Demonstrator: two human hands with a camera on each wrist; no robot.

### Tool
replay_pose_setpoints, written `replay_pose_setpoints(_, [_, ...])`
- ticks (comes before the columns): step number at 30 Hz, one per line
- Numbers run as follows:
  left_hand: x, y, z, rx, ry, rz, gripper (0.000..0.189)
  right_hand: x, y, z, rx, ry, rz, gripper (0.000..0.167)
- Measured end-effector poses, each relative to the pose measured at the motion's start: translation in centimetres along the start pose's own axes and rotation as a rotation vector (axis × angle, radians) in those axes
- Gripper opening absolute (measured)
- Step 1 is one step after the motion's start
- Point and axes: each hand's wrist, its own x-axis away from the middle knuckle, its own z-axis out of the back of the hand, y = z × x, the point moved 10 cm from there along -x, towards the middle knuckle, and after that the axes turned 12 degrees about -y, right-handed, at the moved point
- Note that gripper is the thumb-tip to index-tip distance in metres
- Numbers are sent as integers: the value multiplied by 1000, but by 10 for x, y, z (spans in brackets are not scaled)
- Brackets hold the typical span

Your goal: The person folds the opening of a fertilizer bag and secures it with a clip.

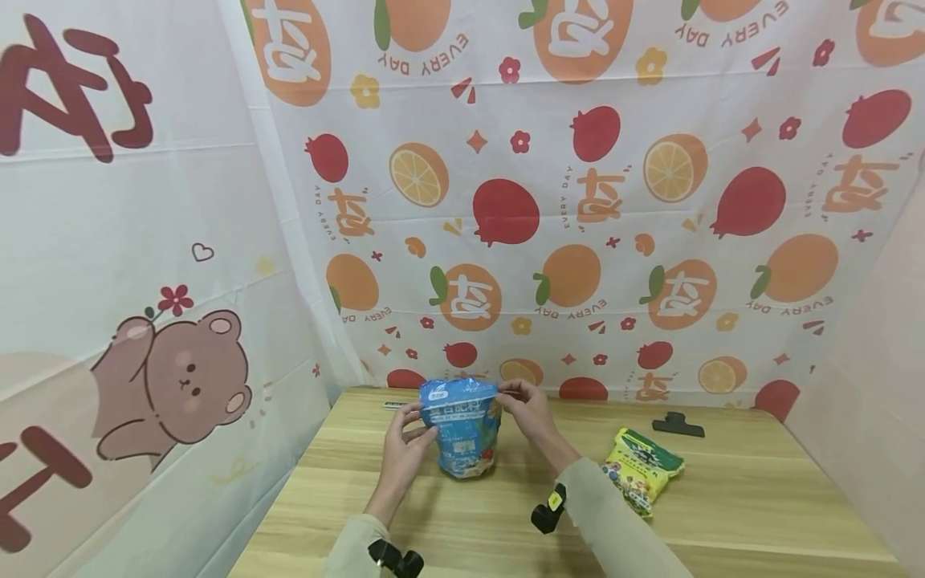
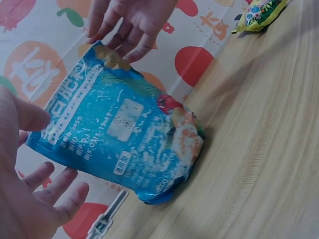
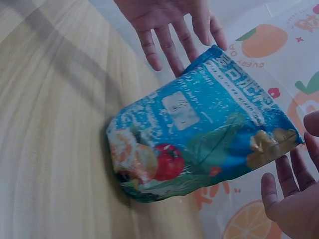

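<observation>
A blue plastic bag (image 1: 462,433), printed with white lettering, a tomato and other produce, stands upright on the wooden table. At its upper left corner, my left hand (image 1: 406,449) pinches the edge between thumb and index finger; the left wrist view shows the other fingers of this left hand (image 2: 35,184) spread beside the bag (image 2: 114,129). My right hand (image 1: 531,413) pinches the opposite upper corner. In the right wrist view, its remaining fingers (image 3: 286,177) reach behind and below the bag's edge (image 3: 199,129).
To the right lies a yellow and green printed bag (image 1: 643,470), with a black clip (image 1: 678,424) behind it. A thin pale strip with a dark edge (image 2: 107,216) lies behind the blue bag. Printed cloth walls (image 1: 621,353) enclose the wooden table (image 1: 751,490).
</observation>
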Motion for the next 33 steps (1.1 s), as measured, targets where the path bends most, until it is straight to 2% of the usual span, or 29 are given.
replay_pose_setpoints(2, [-2, 3, 0, -32, 0, -10, 46, -1, -5, -1, 19, -10, 11, 24])
replay_pose_setpoints(8, [-3, 3, -4, -98, -3, 25, 47, 1, -15, -11, 126, -75, 22, 25])
replay_pose_setpoints(14, [-3, 6, -10, -186, -18, 14, 45, 2, -24, -23, 288, -117, 68, 19])
replay_pose_setpoints(20, [-2, 17, -10, -287, 10, -46, 42, 9, -45, -37, 508, -113, 155, 20])
replay_pose_setpoints(27, [-1, 29, -13, -459, 53, -120, 37, 22, -73, -61, 836, -99, 347, 23])
replay_pose_setpoints(30, [0, 36, -17, -553, 58, -163, 36, 26, -78, -68, 917, -93, 405, 24])
replay_pose_setpoints(33, [2, 46, -24, -640, 52, -240, 35, 30, -81, -73, 963, -89, 451, 23])
